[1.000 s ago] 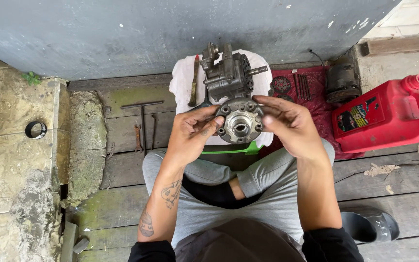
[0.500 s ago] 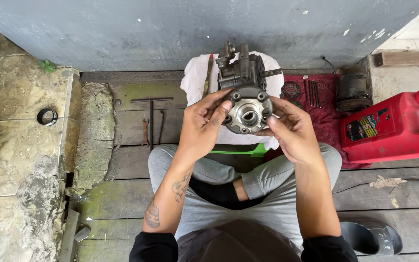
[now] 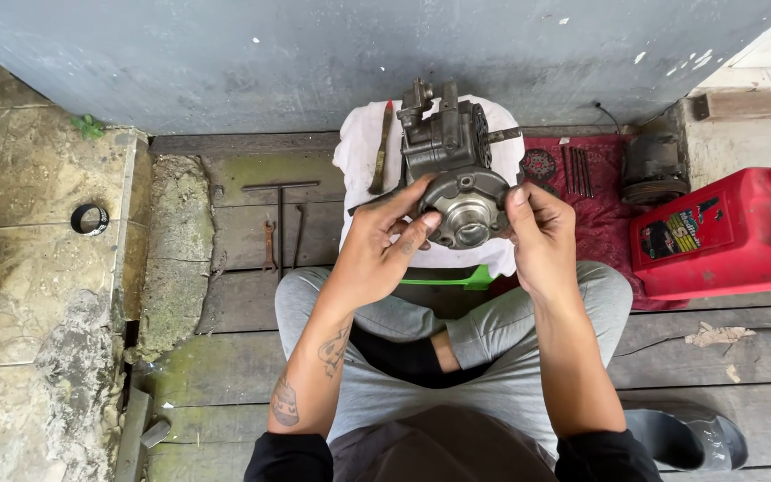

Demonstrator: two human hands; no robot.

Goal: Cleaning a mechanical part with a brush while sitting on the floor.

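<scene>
Not much has moved in the last second: the compressor (image 3: 457,170) stays on the white cloth (image 3: 359,152) on the stool, far side of the crossed legs. What's shifted is the fingers. The left hand (image 3: 385,241) has opened a bit, thumb over the round front plate, fingertips at its left edge. The right hand (image 3: 537,236) still pinches the plate's right rim. So both grip the plate, seemingly still working it round.

Count: one compressor, one red jug (image 3: 725,232) at right, one black ring (image 3: 89,218) far left, one T-wrench (image 3: 280,192), one red mat (image 3: 582,205).
</scene>
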